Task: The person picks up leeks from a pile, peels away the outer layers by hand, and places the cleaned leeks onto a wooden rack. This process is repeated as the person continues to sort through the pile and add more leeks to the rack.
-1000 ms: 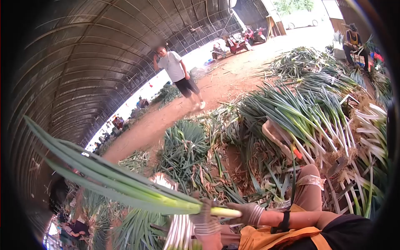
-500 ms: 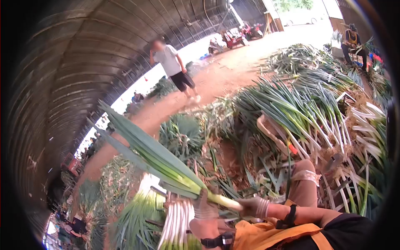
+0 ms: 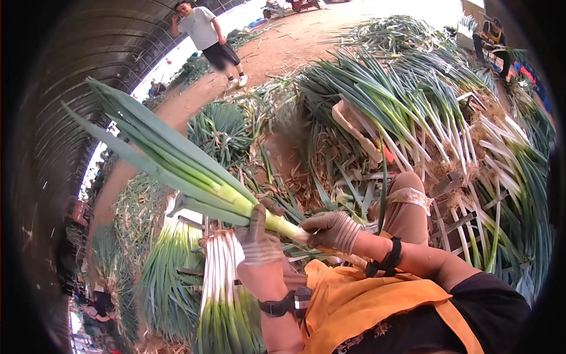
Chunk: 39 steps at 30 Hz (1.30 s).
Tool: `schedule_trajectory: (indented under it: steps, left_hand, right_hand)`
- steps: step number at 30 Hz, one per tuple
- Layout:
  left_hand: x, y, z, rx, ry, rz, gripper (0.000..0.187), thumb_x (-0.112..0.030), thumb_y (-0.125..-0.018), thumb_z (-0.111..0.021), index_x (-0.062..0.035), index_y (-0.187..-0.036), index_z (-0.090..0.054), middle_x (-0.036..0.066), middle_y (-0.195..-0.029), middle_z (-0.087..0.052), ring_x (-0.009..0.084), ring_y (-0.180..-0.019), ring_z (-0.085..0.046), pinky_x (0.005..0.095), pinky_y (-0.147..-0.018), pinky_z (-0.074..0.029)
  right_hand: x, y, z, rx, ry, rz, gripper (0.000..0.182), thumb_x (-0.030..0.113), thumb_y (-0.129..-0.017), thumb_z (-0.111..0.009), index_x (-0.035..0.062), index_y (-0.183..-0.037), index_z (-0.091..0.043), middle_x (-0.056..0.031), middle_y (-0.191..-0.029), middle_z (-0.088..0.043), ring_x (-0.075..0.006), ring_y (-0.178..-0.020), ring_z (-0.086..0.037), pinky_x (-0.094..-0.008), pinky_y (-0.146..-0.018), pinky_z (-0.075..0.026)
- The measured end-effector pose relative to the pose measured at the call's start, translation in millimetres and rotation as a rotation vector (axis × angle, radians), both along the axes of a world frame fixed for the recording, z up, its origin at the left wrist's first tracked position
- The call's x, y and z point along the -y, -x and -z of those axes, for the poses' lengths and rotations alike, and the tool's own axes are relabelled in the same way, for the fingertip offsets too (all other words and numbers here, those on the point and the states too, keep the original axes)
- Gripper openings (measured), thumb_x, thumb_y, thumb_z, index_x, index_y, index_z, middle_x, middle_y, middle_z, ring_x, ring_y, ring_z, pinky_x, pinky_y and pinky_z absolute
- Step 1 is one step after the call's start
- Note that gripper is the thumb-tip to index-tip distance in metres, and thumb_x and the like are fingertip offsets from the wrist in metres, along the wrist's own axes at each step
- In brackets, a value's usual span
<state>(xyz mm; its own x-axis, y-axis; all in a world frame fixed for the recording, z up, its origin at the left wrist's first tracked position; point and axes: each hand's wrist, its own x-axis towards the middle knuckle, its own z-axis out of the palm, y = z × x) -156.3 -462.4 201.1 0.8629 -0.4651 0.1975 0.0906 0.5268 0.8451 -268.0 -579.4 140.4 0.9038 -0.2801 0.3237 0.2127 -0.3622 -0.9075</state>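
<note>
A large green onion (image 3: 200, 171) lies diagonally across the view, its wide green leaves pointing to the upper left. My left hand (image 3: 259, 239), in a dirty glove, is wrapped round its stalk where the leaves begin. The gloved fingers of my right hand (image 3: 333, 231) are closed on the pale lower end of the same stalk. Below my left hand, white-stemmed onions (image 3: 223, 277) lie side by side, and another bundle (image 3: 171, 253) is to their left.
Piled onions (image 3: 407, 112) with roots fill the right side. A crate edge (image 3: 354, 133) shows among them. One person (image 3: 206, 35) stands on the dirt path (image 3: 259, 65); another (image 3: 492, 44) sits at the upper right. My bent knee (image 3: 410, 206) is beside my right hand.
The view has tilted down and shifted, so the standing person appears higher up. Both hands still hold the onion, which appears farther left and larger, and my right-hand fingers show more clearly.
</note>
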Motion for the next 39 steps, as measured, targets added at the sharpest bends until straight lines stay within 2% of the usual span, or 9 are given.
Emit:
schedule_trajectory:
  steps: [7,12,17,20,25,32,33,35,39]
  left_hand:
    - [1,0,8,-0.043,-0.079,-0.113,0.021,-0.01,-0.081,-0.06,0.0021,-0.096,-0.052,0.01,-0.075,-0.057,0.0199,-0.067,-0.057,0.0315,-0.062,-0.048]
    - [-9,-7,11,-0.105,-0.058,-0.107,0.026,-0.008,-0.08,-0.061,-0.0004,-0.102,-0.05,0.011,-0.078,-0.057,0.0203,-0.066,-0.057,0.0341,-0.062,-0.049]
    - [-34,-34,-7,-0.099,0.074,-0.216,0.042,-0.002,-0.076,-0.064,-0.0058,-0.113,-0.046,0.013,-0.082,-0.058,0.0209,-0.067,-0.056,0.0349,-0.062,-0.051]
    - [-71,-49,-19,-0.026,0.094,-0.186,0.033,-0.008,-0.078,-0.065,-0.0012,-0.106,-0.049,0.011,-0.084,-0.057,0.0203,-0.07,-0.055,0.0357,-0.064,-0.05]
    - [-110,-63,-32,0.111,0.061,-0.357,0.03,-0.011,-0.08,-0.064,-0.0024,-0.105,-0.049,0.01,-0.089,-0.056,0.0192,-0.073,-0.055,0.0359,-0.066,-0.049]
    - [-71,-33,-40,0.044,0.181,-0.082,0.049,-0.02,-0.076,-0.069,-0.004,-0.115,-0.044,0.013,-0.09,-0.057,0.0218,-0.076,-0.056,0.0408,-0.07,-0.05]
    - [-62,-29,-40,0.049,0.215,-0.057,0.049,-0.022,-0.077,-0.068,-0.0037,-0.116,-0.043,0.013,-0.091,-0.058,0.0217,-0.077,-0.057,0.0402,-0.07,-0.05]
    - [-48,-19,-41,0.05,0.274,-0.012,0.051,-0.027,-0.079,-0.066,-0.003,-0.117,-0.043,0.013,-0.092,-0.058,0.0213,-0.078,-0.057,0.039,-0.07,-0.05]
    - [-36,-20,-12,0.085,-0.012,-0.181,0.053,-0.04,-0.082,-0.06,-0.0042,-0.116,-0.043,0.014,-0.094,-0.058,0.0241,-0.08,-0.057,0.0347,-0.069,-0.05]
  right_hand:
    - [-6,18,8,0.06,0.368,-0.34,0.008,0.007,-0.07,-0.069,0.0077,-0.075,-0.063,-0.0084,-0.072,-0.059,-0.0236,-0.068,-0.057,-0.032,-0.059,-0.045]
    - [-3,35,6,-0.072,-0.389,-0.473,0.009,0.007,-0.076,-0.065,0.0043,-0.084,-0.063,-0.0027,-0.075,-0.062,-0.0114,-0.069,-0.057,-0.027,-0.059,-0.047]
    - [15,33,-23,-0.457,-0.265,-0.622,0.015,0.002,-0.082,-0.058,0.0022,-0.096,-0.062,-0.003,-0.079,-0.064,-0.0087,-0.071,-0.057,-0.025,-0.063,-0.047]
    - [23,27,37,-0.291,0.261,-0.587,0.021,0.01,-0.081,-0.059,0.004,-0.101,-0.059,-0.011,-0.079,-0.062,-0.0175,-0.067,-0.057,-0.0294,-0.063,-0.046]
    - [70,5,107,-0.907,0.867,-0.505,0.031,0.025,-0.075,-0.064,0.0084,-0.101,-0.062,-0.0144,-0.091,-0.063,-0.0289,-0.081,-0.06,-0.0373,-0.07,-0.047]
    - [4,-41,15,-0.274,-0.267,-0.733,0.098,0.034,-0.063,-0.077,0.0035,-0.137,-0.022,-0.0104,-0.128,-0.046,-0.016,-0.115,-0.044,-0.0292,-0.094,-0.038]
    - [-9,-48,5,-0.006,0.019,-0.68,0.081,0.028,-0.066,-0.078,0.0033,-0.131,-0.036,-0.0087,-0.119,-0.054,-0.0124,-0.106,-0.049,-0.027,-0.089,-0.042]
    - [-19,-36,-26,-0.526,-0.334,-0.617,0.055,0.018,-0.069,-0.076,0.0027,-0.116,-0.051,-0.0059,-0.101,-0.063,-0.0099,-0.091,-0.054,-0.0257,-0.079,-0.046]
    - [-26,-31,-7,-0.062,-0.019,-0.265,0.046,0.019,-0.069,-0.068,0.0039,-0.109,-0.052,-0.0094,-0.084,-0.063,-0.0203,-0.07,-0.059,-0.0317,-0.066,-0.047]
